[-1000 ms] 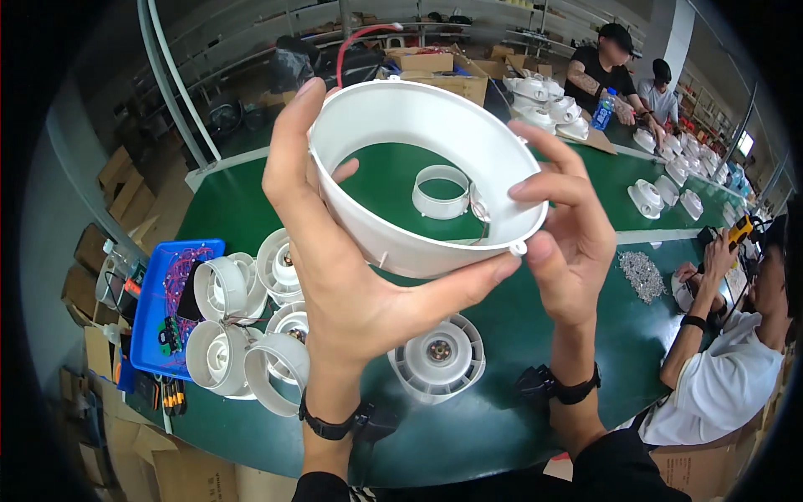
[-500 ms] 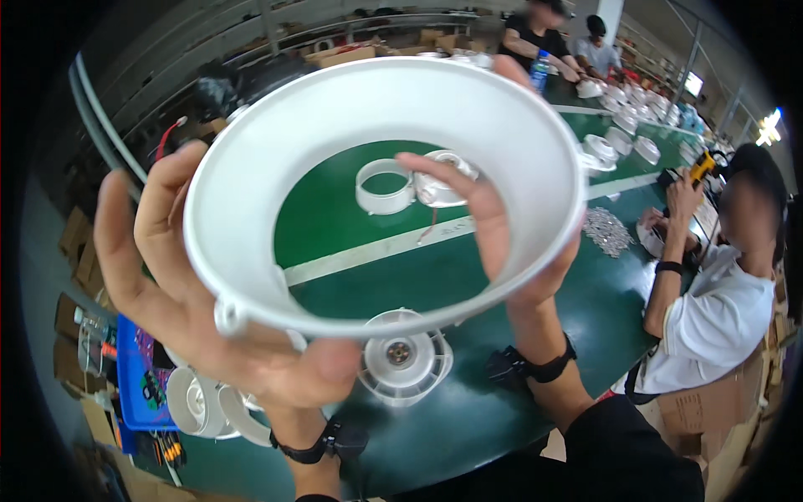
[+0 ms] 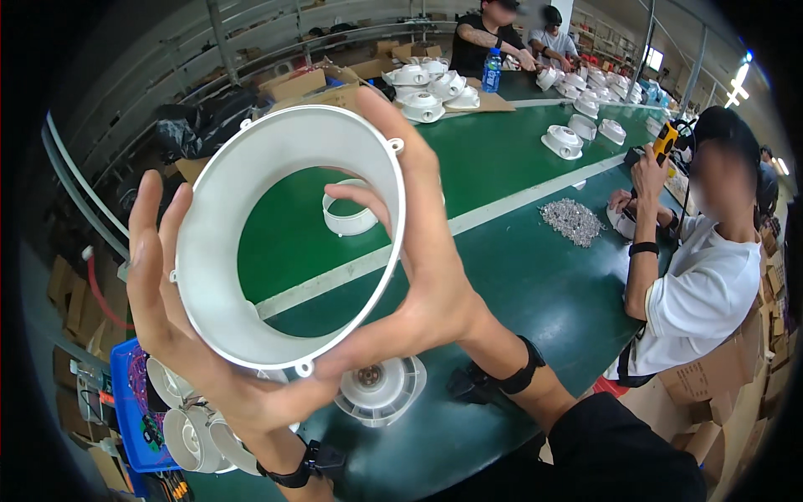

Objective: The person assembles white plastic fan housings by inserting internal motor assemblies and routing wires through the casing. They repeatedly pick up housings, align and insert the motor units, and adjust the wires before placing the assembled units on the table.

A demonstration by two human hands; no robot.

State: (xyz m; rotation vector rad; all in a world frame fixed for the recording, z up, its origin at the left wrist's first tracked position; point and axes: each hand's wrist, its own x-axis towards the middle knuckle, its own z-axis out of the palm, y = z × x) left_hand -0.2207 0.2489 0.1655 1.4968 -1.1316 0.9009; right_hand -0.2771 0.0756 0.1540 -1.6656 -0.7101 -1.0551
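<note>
A white plastic ring housing (image 3: 201,284) with small screw lugs on its rim is held up above the table, tilted so its wide opening faces me. My left hand (image 3: 217,376) supports it from the lower left, fingers up along the outer wall. My right hand (image 3: 435,268) grips the right side, thumb at the lower rim and one fingertip showing through the opening. Below, a round white motor base (image 3: 381,391) with a ribbed edge sits on the table, partly hidden by my hands. Beyond the opening lies another white ring (image 3: 350,219).
At left stand a blue tray (image 3: 138,448) with wires and several white housings (image 3: 188,439). Small metal parts (image 3: 571,222) form a pile at right, near a co-worker (image 3: 703,268) holding a yellow tool (image 3: 665,142). More white housings (image 3: 422,106) and a blue bottle (image 3: 492,71) stand farther back.
The ring housing has moved left and away from me, and has turned so its lugs sit elsewhere. My right hand has come round its right side. The view has shifted.
</note>
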